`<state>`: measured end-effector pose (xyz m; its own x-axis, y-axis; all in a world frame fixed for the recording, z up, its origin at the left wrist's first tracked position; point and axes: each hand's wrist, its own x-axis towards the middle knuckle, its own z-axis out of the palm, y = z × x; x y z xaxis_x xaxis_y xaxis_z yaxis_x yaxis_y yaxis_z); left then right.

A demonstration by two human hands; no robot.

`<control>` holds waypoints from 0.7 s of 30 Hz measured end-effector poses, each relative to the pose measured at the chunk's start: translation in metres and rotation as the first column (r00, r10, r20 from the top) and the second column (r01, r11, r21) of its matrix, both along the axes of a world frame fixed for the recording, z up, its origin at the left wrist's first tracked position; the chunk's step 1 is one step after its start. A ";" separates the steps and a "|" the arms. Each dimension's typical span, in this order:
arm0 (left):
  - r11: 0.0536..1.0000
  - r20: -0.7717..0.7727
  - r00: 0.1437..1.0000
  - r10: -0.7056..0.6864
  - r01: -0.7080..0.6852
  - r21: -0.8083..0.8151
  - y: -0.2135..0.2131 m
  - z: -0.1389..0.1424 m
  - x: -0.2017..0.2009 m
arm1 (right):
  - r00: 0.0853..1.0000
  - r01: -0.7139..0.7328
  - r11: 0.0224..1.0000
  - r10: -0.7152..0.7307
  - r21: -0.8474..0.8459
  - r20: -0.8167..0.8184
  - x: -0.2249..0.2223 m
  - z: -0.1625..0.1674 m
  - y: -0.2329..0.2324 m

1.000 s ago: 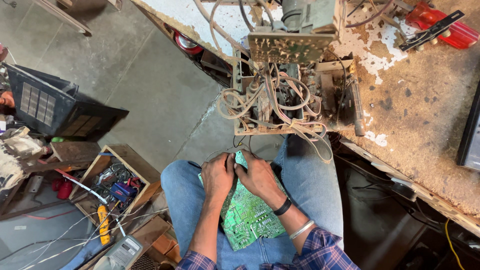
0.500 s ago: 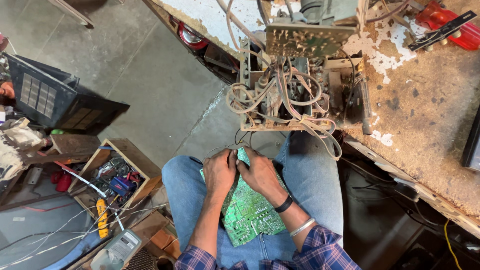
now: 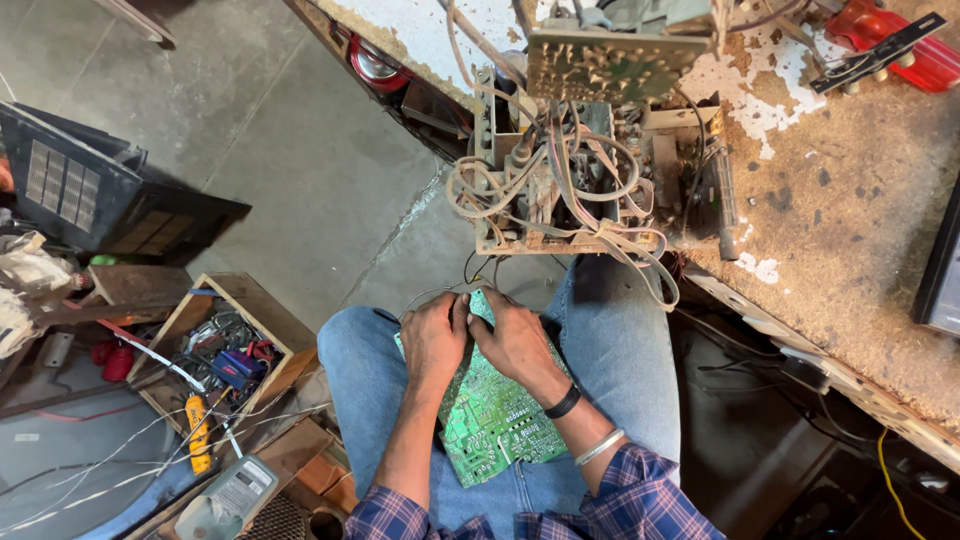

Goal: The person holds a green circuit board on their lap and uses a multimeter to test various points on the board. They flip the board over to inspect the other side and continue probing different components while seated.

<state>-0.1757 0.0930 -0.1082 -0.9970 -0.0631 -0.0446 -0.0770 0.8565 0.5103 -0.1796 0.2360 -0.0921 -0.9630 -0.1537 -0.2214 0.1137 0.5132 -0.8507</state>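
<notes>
- The green circuit board (image 3: 495, 420) lies on the person's lap, its long axis running from the knees back toward the belly.
- Left hand (image 3: 432, 338) and right hand (image 3: 515, 335) both clamp its far end, thumbs nearly touching.
- Just beyond stands a wired chassis (image 3: 570, 190) on a worn workbench (image 3: 850, 220); a wooden toolbox (image 3: 215, 345) sits on the concrete floor (image 3: 280, 160).
</notes>
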 end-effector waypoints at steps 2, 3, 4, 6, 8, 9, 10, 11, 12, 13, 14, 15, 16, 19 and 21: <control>1.000 0.003 1.000 -0.002 0.002 -0.012 0.000 0.000 -0.001 | 1.000 -0.001 1.000 0.001 0.008 0.017 -0.001 -0.001 0.000; 1.000 0.001 1.000 0.000 0.000 -0.009 0.000 0.000 -0.001 | 0.999 0.001 1.000 -0.001 0.017 0.037 -0.001 -0.001 0.000; 1.000 0.001 1.000 0.002 -0.002 -0.006 0.000 0.001 0.000 | 0.998 0.003 1.000 -0.004 0.025 0.059 -0.001 0.000 0.000; 1.000 -0.008 1.000 0.002 -0.002 -0.002 0.001 0.002 -0.002 | 1.000 0.015 1.000 -0.015 0.004 0.011 0.000 0.002 0.000; 1.000 -0.014 1.000 -0.002 0.002 0.002 0.002 0.003 -0.001 | 1.000 0.014 1.000 -0.014 -0.009 0.018 0.000 0.004 0.001; 1.000 -0.005 1.000 -0.002 0.002 0.001 0.002 0.004 -0.001 | 0.999 0.007 1.000 -0.006 -0.011 0.049 0.000 0.005 0.002; 1.000 0.004 1.000 -0.002 0.002 0.000 0.002 0.005 -0.001 | 0.997 0.000 1.000 0.001 -0.013 0.078 0.000 0.006 0.002; 1.000 0.013 1.000 -0.002 0.002 -0.001 0.003 0.005 -0.001 | 0.999 0.000 1.000 0.001 -0.025 0.053 -0.001 0.007 0.003; 1.000 0.014 1.000 -0.001 0.001 0.000 0.003 0.005 -0.001 | 1.000 0.000 0.999 0.001 -0.036 0.028 -0.001 0.007 0.003; 1.000 0.016 1.000 0.000 0.000 0.001 0.003 0.005 -0.001 | 1.000 -0.001 0.999 0.001 -0.047 0.003 -0.001 0.008 0.004; 1.000 0.017 1.000 0.002 -0.002 0.002 0.003 0.005 -0.001 | 1.000 0.002 0.999 -0.003 -0.046 -0.007 -0.001 0.008 0.004; 1.000 0.016 1.000 -0.002 0.002 -0.001 0.003 0.005 -0.001 | 1.000 0.006 0.999 -0.007 -0.046 -0.016 -0.001 0.008 0.004; 1.000 0.014 1.000 -0.004 0.004 -0.004 0.003 0.005 -0.001 | 1.000 0.008 0.999 -0.009 -0.045 -0.024 -0.001 0.008 0.003; 1.000 0.018 1.000 0.002 -0.002 -0.007 0.003 0.004 -0.002 | 1.000 0.011 1.000 -0.011 -0.016 0.012 -0.001 0.006 0.003; 1.000 0.012 1.000 0.004 -0.004 -0.004 0.003 0.004 -0.002 | 0.999 0.001 1.000 -0.001 -0.021 0.037 -0.001 0.005 0.002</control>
<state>-0.1775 0.0961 -0.1038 -0.9961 -0.0672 -0.0567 -0.0867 0.8584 0.5056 -0.1809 0.2385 -0.0868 -0.9543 -0.1579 -0.2536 0.1458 0.4950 -0.8566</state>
